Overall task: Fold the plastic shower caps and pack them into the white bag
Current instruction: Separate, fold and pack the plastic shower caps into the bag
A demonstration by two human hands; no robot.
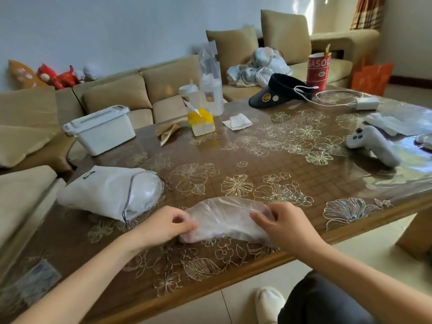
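Left, on its side: white bag [102, 190], soft cloth, mouth open, probably holding caps already. Pinches with left hand [163, 224] fingertips one end of the shower cap [224, 218], near the table's front edge; grips the other with right hand [285, 226], fingers curled. Could spring unfolded or slip once released: thin, slick, crinkly film, crescent-shaped.

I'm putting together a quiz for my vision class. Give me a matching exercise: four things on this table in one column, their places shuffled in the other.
Things
1. shower cap
2. white bag
3. lidded box
4. game controller

Places
A. right side of the table
B. far left corner
C. near edge, gripped by the left hand and right hand
D. lying on its side, just left of the cap

Pairs: 1-C, 2-D, 3-B, 4-A
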